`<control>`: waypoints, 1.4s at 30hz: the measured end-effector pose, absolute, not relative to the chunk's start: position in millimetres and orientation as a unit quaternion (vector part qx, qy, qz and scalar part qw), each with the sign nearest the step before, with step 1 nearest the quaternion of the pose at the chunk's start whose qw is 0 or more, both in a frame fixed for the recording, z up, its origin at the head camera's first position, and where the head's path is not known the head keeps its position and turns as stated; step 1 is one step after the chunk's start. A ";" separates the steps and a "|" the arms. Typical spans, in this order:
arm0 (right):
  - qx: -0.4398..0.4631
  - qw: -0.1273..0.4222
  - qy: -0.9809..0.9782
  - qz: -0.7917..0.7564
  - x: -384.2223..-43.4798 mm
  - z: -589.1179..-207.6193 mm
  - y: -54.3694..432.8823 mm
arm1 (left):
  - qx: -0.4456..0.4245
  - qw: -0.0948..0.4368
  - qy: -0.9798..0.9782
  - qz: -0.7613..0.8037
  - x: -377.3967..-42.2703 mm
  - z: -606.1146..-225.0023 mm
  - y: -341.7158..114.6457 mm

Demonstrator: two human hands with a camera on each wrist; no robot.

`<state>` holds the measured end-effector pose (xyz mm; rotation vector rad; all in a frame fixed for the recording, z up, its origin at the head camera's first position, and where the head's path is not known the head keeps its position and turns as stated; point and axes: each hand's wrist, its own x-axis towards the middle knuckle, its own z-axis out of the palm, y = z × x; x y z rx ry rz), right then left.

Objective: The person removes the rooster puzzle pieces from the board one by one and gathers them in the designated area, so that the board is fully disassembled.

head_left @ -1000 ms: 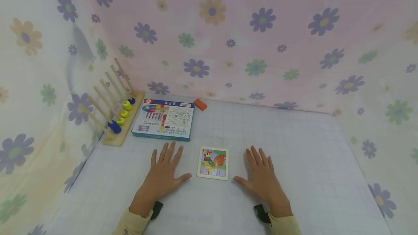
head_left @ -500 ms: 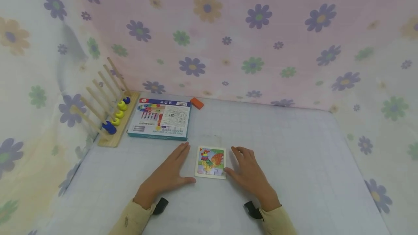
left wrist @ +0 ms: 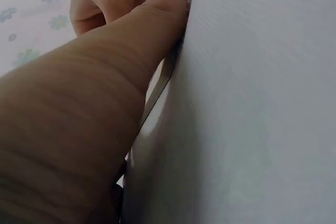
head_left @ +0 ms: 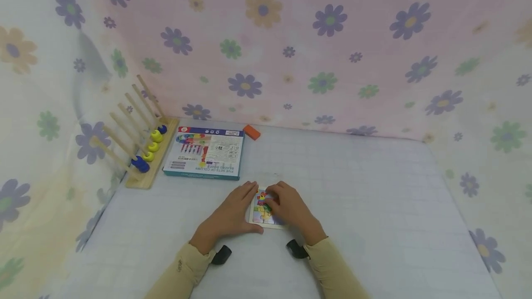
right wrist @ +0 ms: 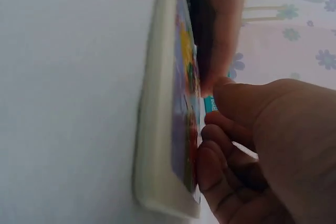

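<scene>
A small jigsaw puzzle [head_left: 270, 226] with a rooster picture in a pale frame lies flat on the table. My left hand [head_left: 230, 212] rests along its left side, thumb at the near edge and fingers by the far left corner. In the left wrist view that thumb [left wrist: 157, 11] touches the frame's edge. Over the right part of the puzzle is my right hand [head_left: 293, 207], fingers bent, covering some of the picture. The right wrist view has its fingertips [right wrist: 210, 169] at the picture surface, with no loose piece visible between thumb and fingers.
A wooden bead stand [head_left: 160, 153] with upright rods and blue and yellow beads stands at the left. Beside it lies a flat toy box [head_left: 203, 153]. An orange block [head_left: 251, 132] is near the box's far corner. Flowered cloth walls [head_left: 341, 68] enclose the table.
Both hands have moved inward from either side of the puzzle. The left now touches its edge, and the right has come over the picture with its fingers bent.
</scene>
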<state>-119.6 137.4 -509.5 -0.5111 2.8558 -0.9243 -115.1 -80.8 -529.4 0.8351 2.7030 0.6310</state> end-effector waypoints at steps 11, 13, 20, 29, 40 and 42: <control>-0.175 0.038 0.944 -0.276 -121.1 -510.7 125.5 | 0.276 0.098 0.929 0.226 -113.8 -532.9 -81.5; -0.174 0.042 0.944 -0.276 -121.6 -510.4 124.4 | 0.275 0.097 0.929 0.228 -113.0 -532.2 -81.2; -0.164 0.037 0.949 -0.267 -125.9 -505.5 121.5 | 0.278 0.096 0.927 0.232 -113.1 -532.1 -78.7; -0.136 0.052 0.958 -0.246 -130.3 -505.3 117.7 | 0.270 0.107 0.928 0.234 -112.2 -531.7 -76.7; -0.120 0.085 0.957 -0.249 -132.1 -505.9 114.5 | 0.261 0.105 0.931 0.231 -112.0 -529.8 -75.8; -0.124 0.092 0.955 -0.253 -131.6 -506.6 113.8 | 0.259 0.105 0.931 0.235 -111.9 -529.7 -76.1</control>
